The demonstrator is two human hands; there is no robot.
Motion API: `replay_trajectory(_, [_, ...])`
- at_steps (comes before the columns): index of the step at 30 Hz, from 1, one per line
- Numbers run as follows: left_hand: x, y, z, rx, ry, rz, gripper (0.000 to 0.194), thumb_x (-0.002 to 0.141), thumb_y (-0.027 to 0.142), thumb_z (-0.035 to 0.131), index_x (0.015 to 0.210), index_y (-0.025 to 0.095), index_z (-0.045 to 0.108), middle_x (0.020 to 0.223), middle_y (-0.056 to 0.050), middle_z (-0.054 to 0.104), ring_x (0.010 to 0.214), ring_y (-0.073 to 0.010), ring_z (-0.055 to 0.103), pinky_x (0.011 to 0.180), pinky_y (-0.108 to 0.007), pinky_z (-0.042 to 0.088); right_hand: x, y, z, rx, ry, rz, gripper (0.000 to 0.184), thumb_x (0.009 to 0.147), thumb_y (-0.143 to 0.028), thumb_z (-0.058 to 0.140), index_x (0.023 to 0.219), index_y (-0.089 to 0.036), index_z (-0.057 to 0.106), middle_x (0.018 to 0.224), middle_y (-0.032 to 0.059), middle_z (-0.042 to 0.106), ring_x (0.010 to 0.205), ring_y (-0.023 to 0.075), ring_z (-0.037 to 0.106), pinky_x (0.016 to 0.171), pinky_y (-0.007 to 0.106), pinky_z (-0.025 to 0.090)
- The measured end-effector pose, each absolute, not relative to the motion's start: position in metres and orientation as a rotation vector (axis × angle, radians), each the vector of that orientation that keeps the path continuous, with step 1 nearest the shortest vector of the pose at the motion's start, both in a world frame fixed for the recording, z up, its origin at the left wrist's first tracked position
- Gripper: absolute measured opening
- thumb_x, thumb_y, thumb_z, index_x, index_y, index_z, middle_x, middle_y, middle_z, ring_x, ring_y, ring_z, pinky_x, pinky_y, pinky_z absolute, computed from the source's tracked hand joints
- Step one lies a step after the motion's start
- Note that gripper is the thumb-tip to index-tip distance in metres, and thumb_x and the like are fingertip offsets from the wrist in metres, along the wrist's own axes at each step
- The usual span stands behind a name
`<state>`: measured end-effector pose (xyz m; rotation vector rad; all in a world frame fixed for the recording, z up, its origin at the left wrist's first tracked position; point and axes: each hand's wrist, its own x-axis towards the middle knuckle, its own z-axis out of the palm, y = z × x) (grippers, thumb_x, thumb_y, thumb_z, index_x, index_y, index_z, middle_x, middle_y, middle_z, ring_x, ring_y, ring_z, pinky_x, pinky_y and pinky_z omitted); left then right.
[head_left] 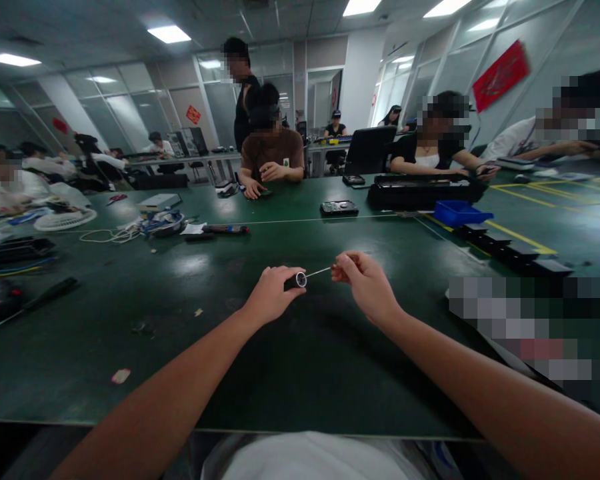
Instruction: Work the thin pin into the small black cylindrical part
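Observation:
My left hand (269, 295) is closed around a small dark cylinder (301, 280), whose round end with a silvery rim faces me. Thumb and fingers grip it from the left, and the rest of its body is hidden by them. To the right, my right hand (369, 285) pinches a thin pale rod (319, 272) between thumb and fingers. The rod slants from those fingertips to the rim of the cylinder; whether its tip goes inside or only passes beside it I cannot tell. Both hands are above the dark green table (340, 387).
On the left lie a dark-handled screwdriver (55, 293), cables (163, 223) and a white fan grille (66, 219). A hard drive (339, 208) lies ahead. To the right are a blue bin (461, 212) and several black blocks (515, 250). A co-worker (273, 150) sits opposite.

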<state>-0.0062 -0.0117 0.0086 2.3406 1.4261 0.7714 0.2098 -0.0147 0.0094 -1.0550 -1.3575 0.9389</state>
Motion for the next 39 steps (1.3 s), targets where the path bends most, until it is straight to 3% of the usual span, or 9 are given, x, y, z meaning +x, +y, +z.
replay_trajectory(12, [-0.005,-0.014,0.011,2.287,1.454,0.794,0.037,0.085,0.028,0.071,0.122,0.026,0.066,0.111,-0.004,0.070,0.101,-0.0246,0.060,0.098,-0.043,0.042,0.209,-0.026,0.025,-1.133,-1.465,0.845,0.027,0.091,-0.044,0.058,0.095,-0.018,0.065,0.086,0.0075,0.074,0.079,0.0198,0.070,0.076,0.038,0.056])
replay_trajectory(19, [-0.006,-0.014,0.009,2.276,1.440,0.816,0.037,0.086,0.027,0.071,0.122,0.027,0.067,0.114,-0.004,0.070,0.105,-0.0245,0.060,0.101,-0.045,0.042,0.212,-0.033,0.033,-1.339,-1.644,0.558,0.036,0.086,-0.055,0.064,0.076,-0.020,0.068,0.061,0.0015,0.067,0.054,0.0160,0.059,0.055,0.030,0.043])
replay_trajectory(25, [-0.007,-0.014,0.007,2.291,1.395,0.809,0.036,0.085,0.025,0.072,0.121,0.027,0.067,0.114,-0.004,0.069,0.107,-0.0235,0.061,0.097,-0.041,0.044,0.210,-0.039,0.033,-1.110,-1.854,0.486,0.014,0.092,-0.030,0.055,0.094,-0.021,0.065,0.084,0.0032,0.071,0.076,0.0185,0.066,0.071,0.033,0.049])
replay_trajectory(31, [-0.005,-0.015,0.009,2.297,1.420,0.804,0.036,0.085,0.024,0.072,0.121,0.026,0.067,0.115,-0.005,0.070,0.108,-0.0242,0.061,0.098,-0.041,0.044,0.209,-0.040,0.036,-1.244,-1.879,0.446,0.031,0.099,-0.041,0.044,0.089,-0.021,0.066,0.065,0.0002,0.064,0.058,0.0172,0.059,0.059,0.031,0.042])
replay_trajectory(36, [-0.007,-0.014,0.008,2.295,1.411,0.835,0.036,0.085,0.024,0.072,0.121,0.026,0.067,0.112,-0.005,0.069,0.106,-0.0239,0.061,0.096,-0.041,0.045,0.209,-0.040,0.036,-1.218,-1.926,0.389,0.028,0.096,-0.029,0.045,0.115,-0.020,0.063,0.087,0.0058,0.072,0.069,0.0196,0.064,0.063,0.032,0.044])
replay_trajectory(39, [-0.008,-0.014,0.008,2.302,1.413,0.863,0.037,0.085,0.024,0.072,0.121,0.026,0.067,0.112,-0.004,0.069,0.106,-0.0236,0.061,0.096,-0.040,0.045,0.210,-0.040,0.038,-1.211,-1.941,0.423,0.028,0.095,-0.027,0.044,0.114,-0.021,0.064,0.085,0.0046,0.072,0.072,0.0199,0.064,0.065,0.032,0.045])
